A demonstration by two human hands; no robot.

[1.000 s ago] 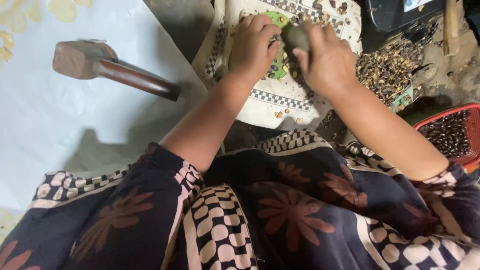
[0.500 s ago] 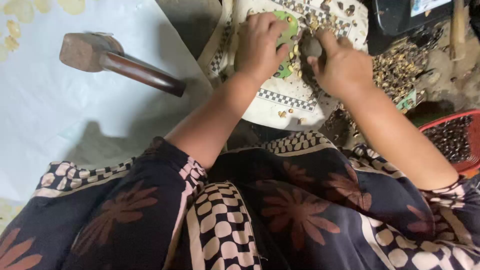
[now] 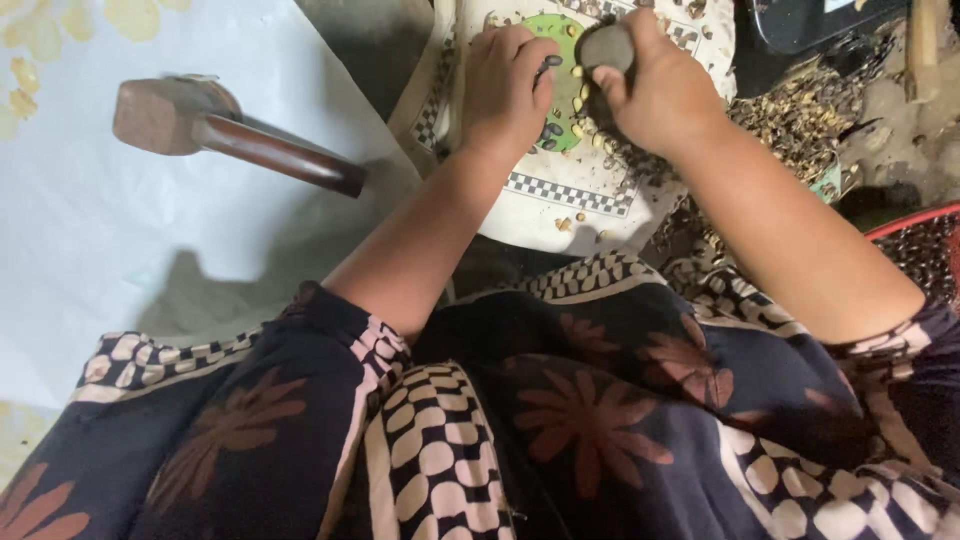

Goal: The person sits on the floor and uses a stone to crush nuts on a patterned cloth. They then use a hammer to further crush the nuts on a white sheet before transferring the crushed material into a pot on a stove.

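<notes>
My right hand (image 3: 665, 95) grips a dark rounded stone (image 3: 606, 47) above a pale patterned cloth (image 3: 560, 195). My left hand (image 3: 505, 85) rests on the same cloth with fingers curled, a small dark seed (image 3: 553, 62) at its fingertips. Small pale kernels and dark seeds (image 3: 578, 125) lie scattered on a green patch (image 3: 548, 30) of the cloth between the two hands.
A wooden mallet (image 3: 225, 130) with a dark handle lies on a pale sheet at the left. A heap of brown shells (image 3: 810, 115) sits right of the cloth. A red basket (image 3: 925, 250) stands at the right edge, a dark tray (image 3: 800, 25) at the top.
The stone in my right hand has stayed over the cloth while my left hand shifted slightly among the seeds. The camera view has tilted, moving everything a little.
</notes>
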